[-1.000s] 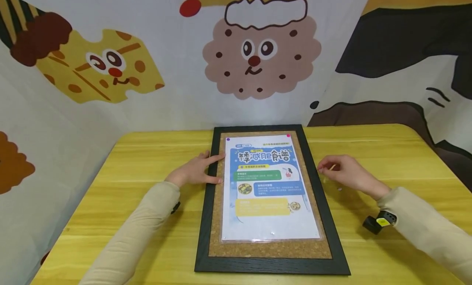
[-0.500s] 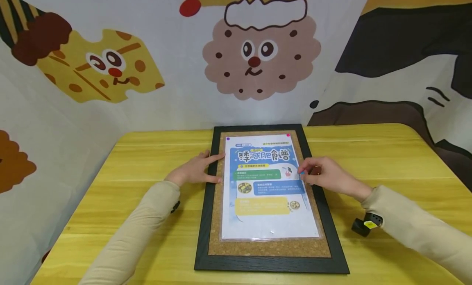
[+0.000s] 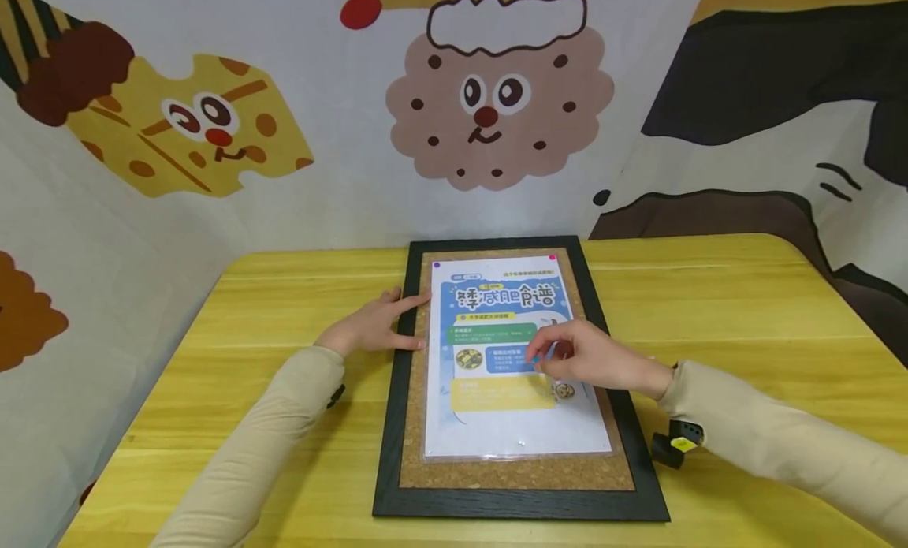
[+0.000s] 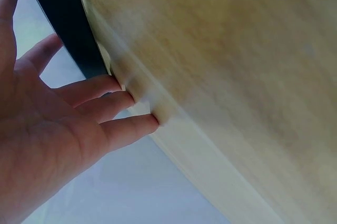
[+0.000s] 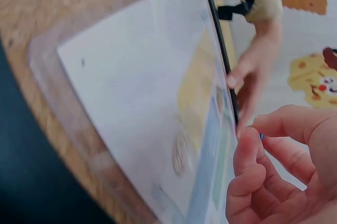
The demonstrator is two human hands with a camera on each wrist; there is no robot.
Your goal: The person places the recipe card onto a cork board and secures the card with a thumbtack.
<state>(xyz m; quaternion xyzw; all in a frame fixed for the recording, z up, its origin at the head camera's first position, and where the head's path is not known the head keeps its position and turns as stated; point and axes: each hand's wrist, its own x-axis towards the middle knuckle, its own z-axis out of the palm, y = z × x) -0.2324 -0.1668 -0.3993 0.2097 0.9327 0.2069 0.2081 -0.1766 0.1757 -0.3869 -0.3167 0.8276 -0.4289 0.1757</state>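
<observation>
A black-framed cork board (image 3: pixel 521 477) lies on the table, bearing a laminated printed poster (image 3: pixel 482 435). My right hand (image 3: pixel 603 360) is over the poster's right half, with a small blue thumbtack (image 5: pixel 261 136) pinched between thumb and fingertips; most of the tack is hidden by them. At the board's left side, my left hand (image 3: pixel 372 325) rests spread, thumb and index finger reaching across the frame onto the cork. Its other fingers touch down just outside the frame in the left wrist view. A purple thumbtack (image 3: pixel 437 265) and a pink thumbtack (image 3: pixel 552 258) sit at the poster's top corners.
The yellow wood-grain table (image 3: pixel 248 335) extends to both sides of the board. Behind it hangs a pale cloth backdrop (image 3: pixel 340 193) printed with cartoon food. A black wrist device (image 3: pixel 674 447) with a yellow label sits below the right sleeve.
My right hand has come from the table right of the board, leftward across the frame to over the poster, carrying the blue thumbtack. My left hand has stayed at the frame.
</observation>
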